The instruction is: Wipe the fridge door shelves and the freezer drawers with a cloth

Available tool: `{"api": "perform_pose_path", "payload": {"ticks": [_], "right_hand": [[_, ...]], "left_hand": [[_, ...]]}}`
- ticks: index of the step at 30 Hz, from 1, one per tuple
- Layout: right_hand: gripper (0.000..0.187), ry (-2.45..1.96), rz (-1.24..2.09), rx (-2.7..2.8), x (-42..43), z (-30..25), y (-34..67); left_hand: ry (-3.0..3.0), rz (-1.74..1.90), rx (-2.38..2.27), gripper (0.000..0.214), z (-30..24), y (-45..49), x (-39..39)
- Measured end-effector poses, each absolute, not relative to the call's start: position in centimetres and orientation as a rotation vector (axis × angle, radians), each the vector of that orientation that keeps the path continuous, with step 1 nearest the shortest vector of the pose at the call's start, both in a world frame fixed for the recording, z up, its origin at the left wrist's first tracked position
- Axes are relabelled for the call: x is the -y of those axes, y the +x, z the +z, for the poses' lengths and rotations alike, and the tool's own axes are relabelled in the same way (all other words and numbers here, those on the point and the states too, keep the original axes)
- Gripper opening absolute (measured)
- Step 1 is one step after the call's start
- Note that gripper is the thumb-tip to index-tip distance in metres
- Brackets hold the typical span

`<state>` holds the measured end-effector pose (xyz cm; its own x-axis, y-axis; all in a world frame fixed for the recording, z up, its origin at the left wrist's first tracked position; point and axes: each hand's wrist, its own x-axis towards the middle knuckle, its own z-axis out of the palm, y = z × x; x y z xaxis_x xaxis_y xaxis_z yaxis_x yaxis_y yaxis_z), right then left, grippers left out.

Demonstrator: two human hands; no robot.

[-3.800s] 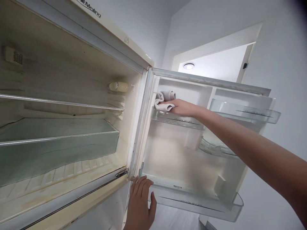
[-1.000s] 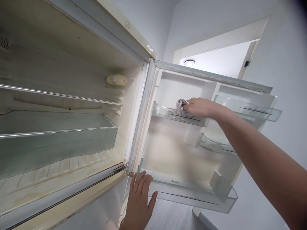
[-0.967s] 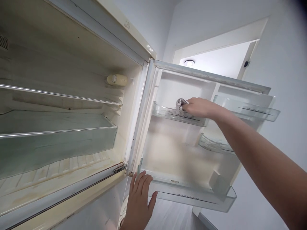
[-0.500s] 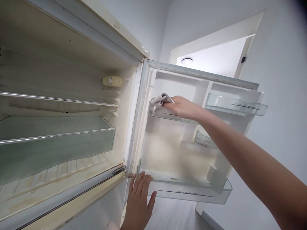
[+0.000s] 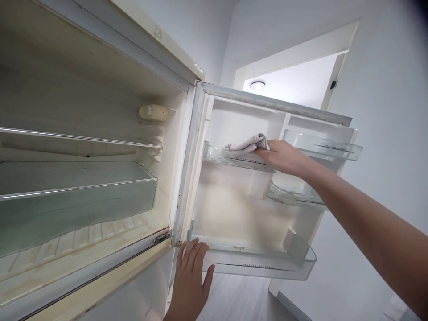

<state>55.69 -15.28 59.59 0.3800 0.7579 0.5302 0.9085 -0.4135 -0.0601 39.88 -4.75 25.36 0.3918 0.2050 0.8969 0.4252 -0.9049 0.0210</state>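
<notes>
The fridge stands open, its door (image 5: 234, 209) swung out to the right. My right hand (image 5: 282, 157) reaches into the door's upper left clear bin (image 5: 230, 157) and grips a grey cloth (image 5: 249, 143), which lies along the bin's top rim. My left hand (image 5: 191, 276) rests with fingers spread flat against the door's bottom left corner, beside the hinge (image 5: 162, 237). It holds nothing.
Inside the fridge are glass shelves (image 5: 80, 185) and a cream thermostat knob (image 5: 154, 113). The door carries further clear bins at the upper right (image 5: 323, 146), the middle right (image 5: 294, 196) and the bottom (image 5: 264, 265). Behind the door is a lit doorway (image 5: 294, 84).
My right hand has slid right along the upper bin, dragging the cloth from the bin's left end toward its middle. My left hand stays on the door's lower corner.
</notes>
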Motion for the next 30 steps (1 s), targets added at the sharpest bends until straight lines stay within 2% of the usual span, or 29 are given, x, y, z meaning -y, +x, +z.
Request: {"api": "perform_pose_path", "payload": {"ticks": [5, 11, 16, 24, 30], "right_hand": [[0.033, -1.984, -0.614, 1.67, 12.7, 58.8, 52.8], [0.025, -1.88, -0.777, 1.694, 8.8, 57.7, 49.5], [0.02, -1.848, -0.852, 1.741, 9.1, 57.5, 50.2], [0.029, -1.986, -0.85, 1.553, 14.0, 57.5, 56.1], [0.037, -1.434, -0.826, 1.203, 14.8, 55.4, 60.1]], "left_hand": [[-2.413, -1.545, 0.561, 0.041, 25.1, 40.3, 4.7], [-2.421, -1.544, 0.567, 0.04, 25.0, 40.3, 4.8], [-2.438, -1.506, 0.534, 0.039, 25.1, 40.0, 4.4], [-2.435, -1.527, 0.504, 0.041, 25.1, 40.2, 4.4], [-2.421, -1.541, 0.512, 0.039, 25.1, 40.3, 4.4]]}}
